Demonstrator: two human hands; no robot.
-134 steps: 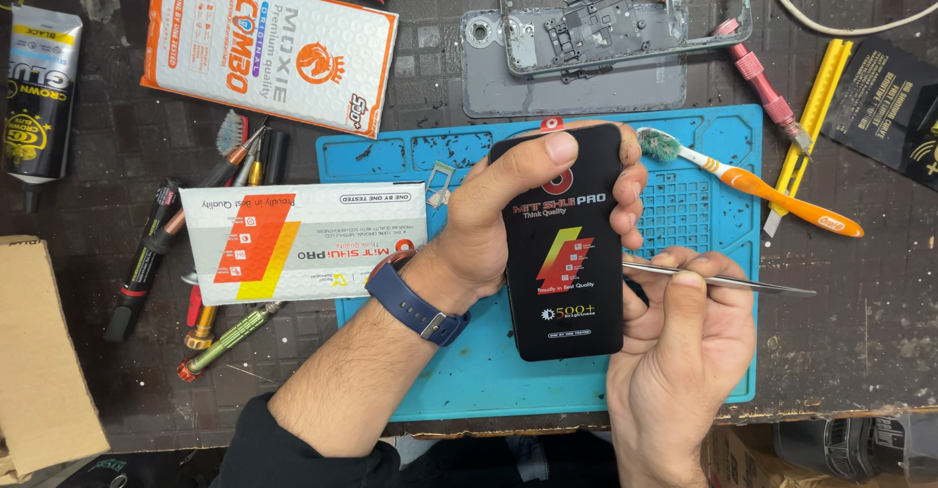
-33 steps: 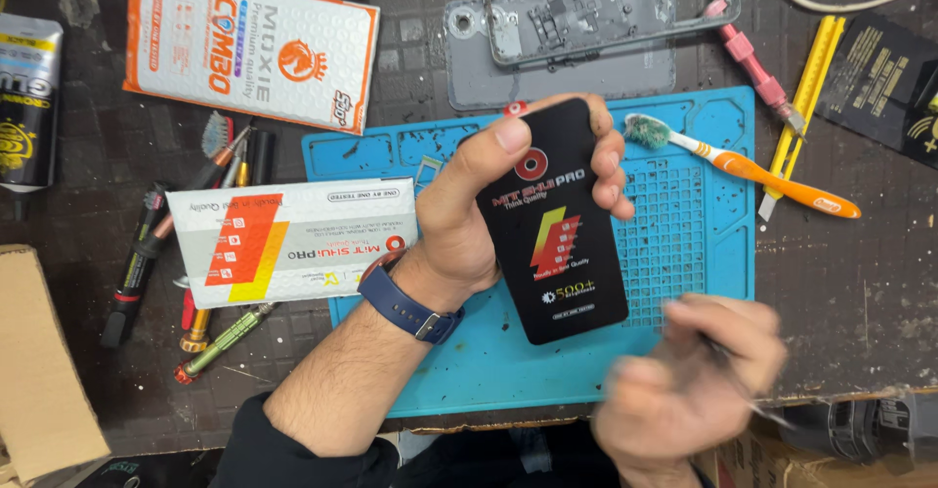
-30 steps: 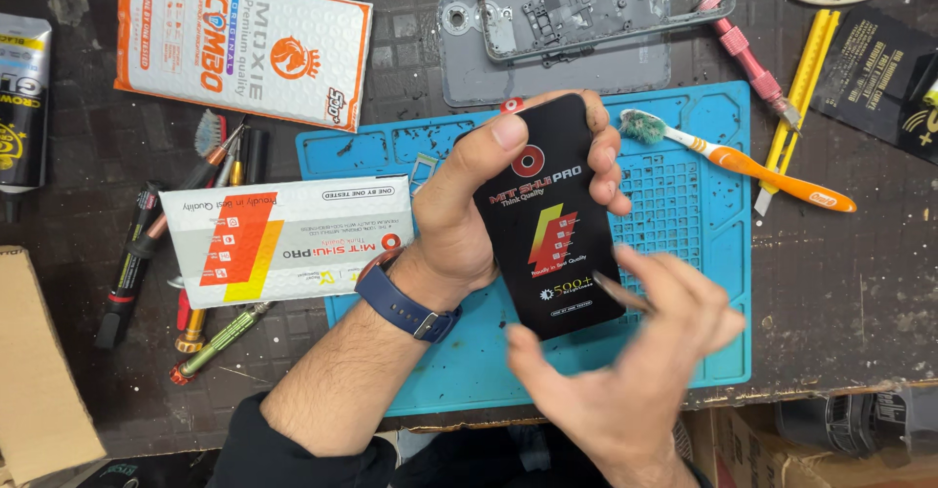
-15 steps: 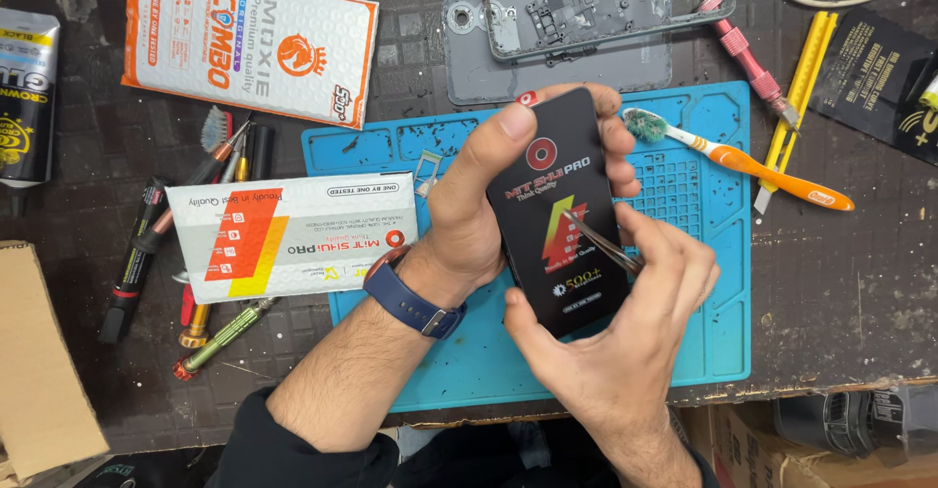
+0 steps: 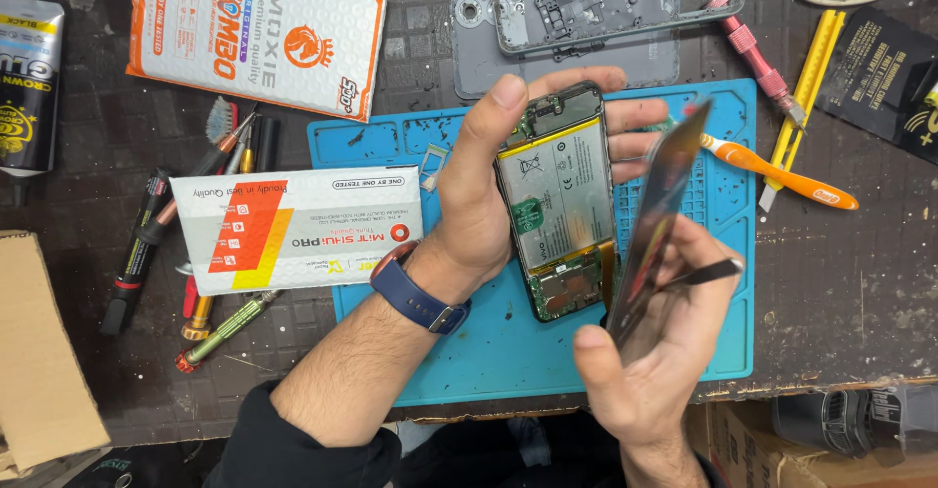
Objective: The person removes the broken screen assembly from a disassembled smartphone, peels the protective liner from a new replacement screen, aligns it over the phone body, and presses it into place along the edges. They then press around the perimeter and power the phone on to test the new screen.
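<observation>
Dark, scuffed workbench takes up the whole view, with a blue silicone repair mat sitting toward its near edge in the middle. No room visible beyond the bench. Cardboard box is cut off at the left edge, and a grey phone frame is clipped by the far edge. White parts box lies just left of the mat. Left hand grips an opened phone over the mat, battery facing up. Right hand pinches a glossy screen panel plus metal tweezers; the panel's edge-on, so its face is hard to make out.
</observation>
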